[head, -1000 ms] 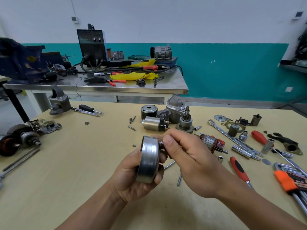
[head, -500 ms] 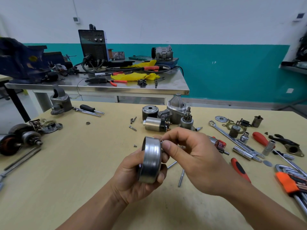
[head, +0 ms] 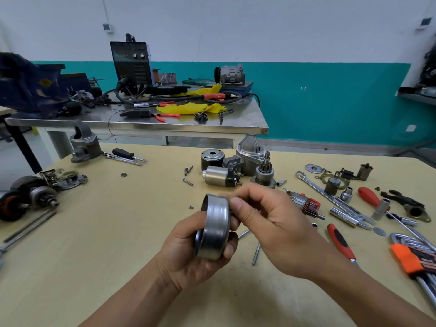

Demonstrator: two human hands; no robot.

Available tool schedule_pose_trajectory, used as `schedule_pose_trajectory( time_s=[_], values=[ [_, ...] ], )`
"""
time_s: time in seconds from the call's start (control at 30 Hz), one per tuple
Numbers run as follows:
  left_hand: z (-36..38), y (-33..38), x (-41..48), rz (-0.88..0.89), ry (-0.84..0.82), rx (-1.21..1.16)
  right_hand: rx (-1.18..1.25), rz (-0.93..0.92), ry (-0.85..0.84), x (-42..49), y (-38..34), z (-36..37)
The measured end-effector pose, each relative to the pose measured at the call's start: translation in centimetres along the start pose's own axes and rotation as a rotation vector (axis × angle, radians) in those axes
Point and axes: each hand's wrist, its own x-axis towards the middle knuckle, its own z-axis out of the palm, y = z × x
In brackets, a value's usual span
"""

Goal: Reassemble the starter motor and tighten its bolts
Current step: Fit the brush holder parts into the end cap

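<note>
Workbench point(head: 94, 244), steel housing point(head: 215, 228) between left fingers point(head: 230, 248)

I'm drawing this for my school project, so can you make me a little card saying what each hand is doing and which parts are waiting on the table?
Left hand: grips the round metal housing from below, above the table
Right hand: fingers pinch at the housing's top edge
Waiting parts: armature, solenoid, nose casing
Tools nearby: red screwdriver, wrench
Table: pale wood
</note>
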Motion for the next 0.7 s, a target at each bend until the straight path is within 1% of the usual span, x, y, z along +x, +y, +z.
schedule_pose_trajectory(
  time_s=[0.1, 0.27, 0.37, 0.57, 0.7],
  values=[
    [0.3, 0.1, -0.1, 0.012, 0.084, 0.076, 0.108, 0.044, -0.015, 0.1, 0.2, -0.4],
    [0.9, 0.3, 0.0, 0.03, 0.166, 0.187, 0.238, 0.055, -0.017, 0.1, 0.7, -0.6],
    [1.2, 0.3, 0.0, 0.036, 0.218, 0.194, 0.224, 0.052, -0.015, 0.1, 0.9, -0.5],
    [1.7, 0.2, 0.0, 0.022, 0.282, 0.171, 0.031, 0.008, 0.012, 0.0, 1.0, 0.0],
    [1.8, 0.2, 0.2, 0.023, 0.307, 0.166, 0.06, 0.057, 0.031, 0.0, 1.5, 0.2]
  ],
)
